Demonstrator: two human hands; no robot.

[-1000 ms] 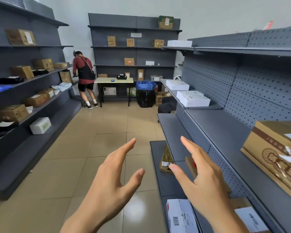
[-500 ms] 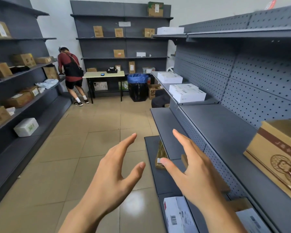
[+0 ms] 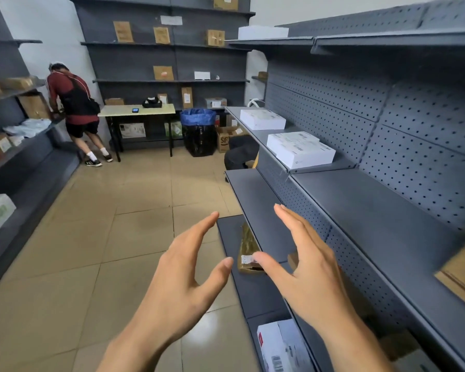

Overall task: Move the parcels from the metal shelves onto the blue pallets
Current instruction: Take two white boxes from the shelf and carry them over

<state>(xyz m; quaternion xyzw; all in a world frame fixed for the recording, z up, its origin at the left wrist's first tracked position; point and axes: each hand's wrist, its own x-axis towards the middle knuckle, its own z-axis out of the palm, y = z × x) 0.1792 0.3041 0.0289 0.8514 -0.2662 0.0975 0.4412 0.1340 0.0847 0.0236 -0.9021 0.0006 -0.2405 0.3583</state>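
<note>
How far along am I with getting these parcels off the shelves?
Done: nothing shows as moved; no blue pallet is in view. In hand: nothing, the left hand and right hand are both open and empty. Left: white boxes on the right shelf, a brown parcel on the bottom shelf, and cardboard boxes on the back shelves.

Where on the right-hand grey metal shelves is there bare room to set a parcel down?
The grey middle shelf lies bare between the white flat boxes and the brown cardboard box. The low shelf is bare beyond the right hand. The bottom ledge is crowded.
</note>
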